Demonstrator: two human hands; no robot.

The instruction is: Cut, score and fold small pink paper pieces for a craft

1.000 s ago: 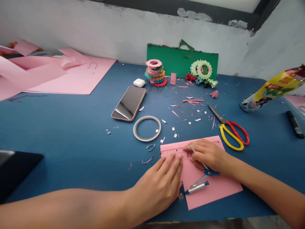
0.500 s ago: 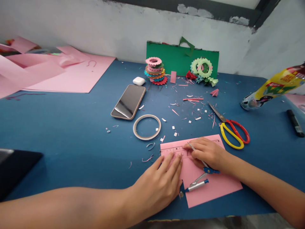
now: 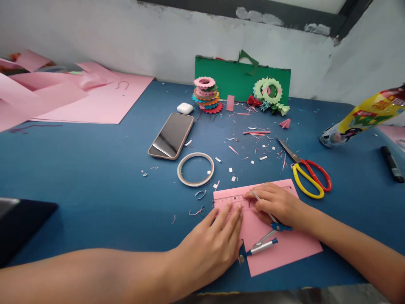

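Observation:
A pink paper sheet lies on the blue table near me, with a clear ruler across its top edge. My left hand lies flat with fingers stretched out, pressing the ruler and paper. My right hand is closed on a compass with a blue hinge; one thin metal leg sticks out above the fingers, the other legs lie on the paper.
Red-and-yellow scissors lie right of the paper. A tape ring, a phone and an earbud case sit further out. Stacked paper rosettes, a green card, a bottle, a black marker and pink sheets are behind.
Both hands keep their places on the ruler and paper; only the view shifts slightly.

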